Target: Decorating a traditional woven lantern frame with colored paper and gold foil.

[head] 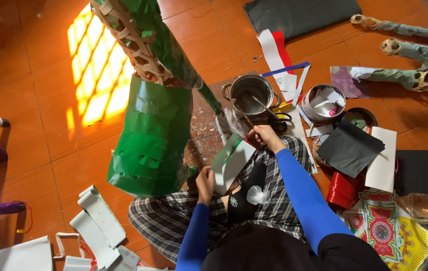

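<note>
I sit on an orange tiled floor with plaid trousers and blue sleeves. My left hand (205,181) holds a white paper strip with a green side (229,159) over my lap. My right hand (263,135) grips a brush handle (250,124) near the strip's far end, just in front of a metal pot (250,93) that holds a stick. A tall woven cane figure partly covered in green paper (151,128) stands to the left of my hands.
White paper strips (98,223) lie at the lower left. To the right are a tin can (324,103), black paper (349,148), white paper (382,160), a red ribbon spool (342,189) and patterned paper (389,228). Another paper-covered cane figure (419,52) lies at the top right.
</note>
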